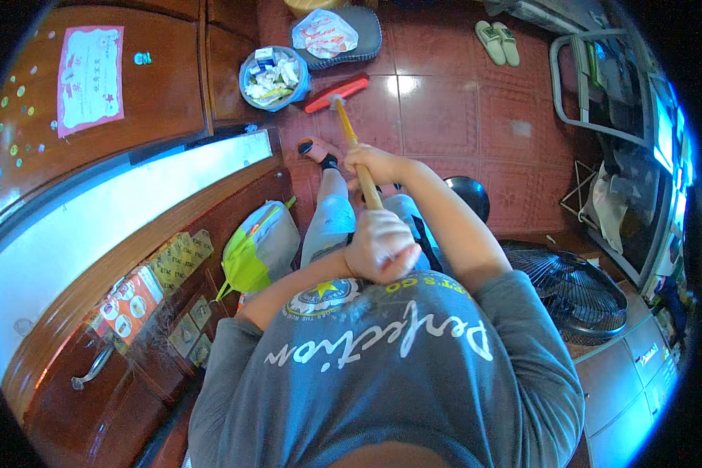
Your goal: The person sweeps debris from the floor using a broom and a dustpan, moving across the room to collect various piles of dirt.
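A broom (348, 125) with a yellow-tan stick and a wide red head (337, 93) slants from my waist to the floor. Both of my hands are closed around its stick. My left hand (383, 246) grips the upper end close to my shirt and is slightly blurred. Farther down the stick, my right hand (376, 167) wraps around it. The red head touches or nearly touches the tiles beside a blue bin (305, 92) full of crumpled paper and packets. Whether the head has bristles or a blade, I cannot make out.
A dark stool (359, 48) bearing a plastic bag (325, 33) stands behind the bin. Green slippers (498, 43) lie far right. A black fan (567, 292) is near my right elbow, a grey-and-lime bag (261, 246) left of my legs. Wooden cabinets (164, 70) line the left.
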Tool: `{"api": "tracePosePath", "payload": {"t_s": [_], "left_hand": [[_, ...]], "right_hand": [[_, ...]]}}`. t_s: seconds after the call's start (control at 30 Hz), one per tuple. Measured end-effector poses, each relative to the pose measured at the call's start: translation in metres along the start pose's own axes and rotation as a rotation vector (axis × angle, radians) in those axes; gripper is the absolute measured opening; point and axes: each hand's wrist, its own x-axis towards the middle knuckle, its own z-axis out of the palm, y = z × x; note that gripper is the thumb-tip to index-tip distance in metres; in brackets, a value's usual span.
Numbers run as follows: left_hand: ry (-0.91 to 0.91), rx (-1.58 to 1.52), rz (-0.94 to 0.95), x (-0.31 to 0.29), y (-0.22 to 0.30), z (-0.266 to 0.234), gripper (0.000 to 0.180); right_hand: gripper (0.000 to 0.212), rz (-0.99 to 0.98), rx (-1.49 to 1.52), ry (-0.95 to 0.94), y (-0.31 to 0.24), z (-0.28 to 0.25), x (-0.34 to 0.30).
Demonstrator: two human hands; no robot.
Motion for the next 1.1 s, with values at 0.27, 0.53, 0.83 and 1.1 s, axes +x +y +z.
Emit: {"api": "tracePosePath", "payload": {"t_s": [0.27,0.53,0.83,1.1], "left_hand": [[0.164,0.011,0.080,-0.009,0.042,-0.022,0.012],[0.347,0.056,-0.108,-0.046,0.000,-0.014,0.014],[0.278,-0.097,0.062,0.012,0.041,-0.005,0.014],[0.039,0.032,0.062,0.030,0.015,0.047,0.013]], "right_hand": [[0.025,0.089,0.042,-0.189,-0.055,0.011,0.014],[0.028,0.049,0.200,-0.061,0.008,0.068,0.048],[0.029,0.224,-0.016,0.206,-0.055,-0.003,-0.019],[0.024,0.387,-0.247,0.761,-0.018,-0.020,-0.082]]}}
